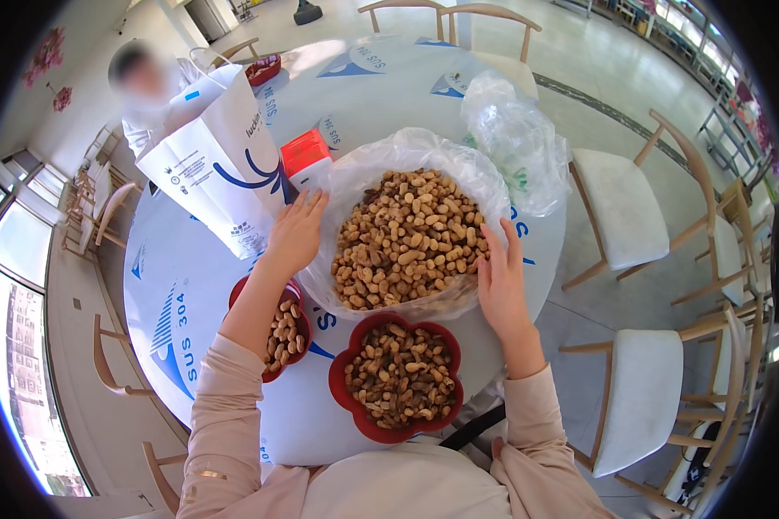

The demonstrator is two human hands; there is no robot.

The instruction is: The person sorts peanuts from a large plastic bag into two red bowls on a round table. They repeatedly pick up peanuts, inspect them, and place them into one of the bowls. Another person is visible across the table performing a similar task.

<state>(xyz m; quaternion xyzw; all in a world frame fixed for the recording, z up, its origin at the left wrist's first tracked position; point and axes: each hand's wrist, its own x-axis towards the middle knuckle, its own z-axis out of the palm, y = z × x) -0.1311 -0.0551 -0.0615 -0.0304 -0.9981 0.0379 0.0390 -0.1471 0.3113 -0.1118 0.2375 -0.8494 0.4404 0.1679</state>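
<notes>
A clear plastic bag (469,164) stands open on the round table, with a large heap of unshelled peanuts (407,233) inside. My left hand (296,232) rests against the bag's left side, fingers stretched out. On the opposite side, my right hand (502,281) touches the bag's rim by the peanuts, its fingers apart. Neither hand holds anything that I can see. Nearest me is a red flower-shaped bowl (341,391) filled with darker peanuts. A second red bowl (304,322) with paler peanuts is partly hidden behind my left forearm.
A white paper bag (208,164) and a red box (304,150) stand left of the peanuts. Crumpled clear plastic (515,143) lies at the right. Another red bowl (264,69) sits farther off, near a person (151,99). Chairs (621,208) surround the table (190,285).
</notes>
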